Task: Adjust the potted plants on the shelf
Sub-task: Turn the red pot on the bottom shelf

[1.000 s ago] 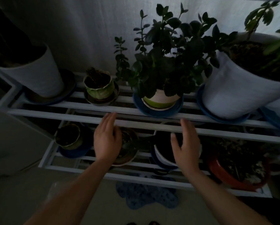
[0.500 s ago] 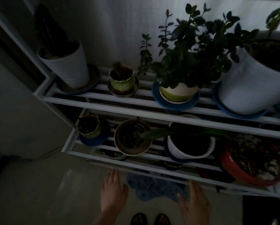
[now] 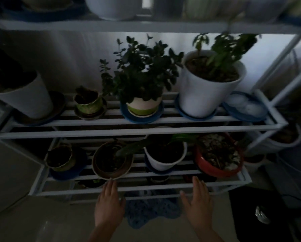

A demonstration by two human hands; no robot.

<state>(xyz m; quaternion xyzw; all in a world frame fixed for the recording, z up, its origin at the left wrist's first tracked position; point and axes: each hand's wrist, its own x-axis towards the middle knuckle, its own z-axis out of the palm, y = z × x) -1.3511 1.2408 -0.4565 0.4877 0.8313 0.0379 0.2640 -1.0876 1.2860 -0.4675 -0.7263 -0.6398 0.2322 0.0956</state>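
A white slatted shelf holds potted plants in dim light. On the middle tier stand a small green pot, a leafy plant in a white-green pot and a big white pot. The lower tier carries a brown pot, a white pot, a red pot and a small dark pot. My left hand hovers flat below the brown pot, its fingertips at the lower tier's front rail. My right hand is spread below the white pot. Neither holds anything.
A large white pot leans at the middle tier's left end. An empty blue saucer lies at its right end. A top tier carries more pots. A blue mat lies on the floor below. Another pot stands right of the shelf.
Both hands drew back from the lower tier's pots, then rose again toward its front rail. The view pulled back and tilted up, so the top tier and right end now show.
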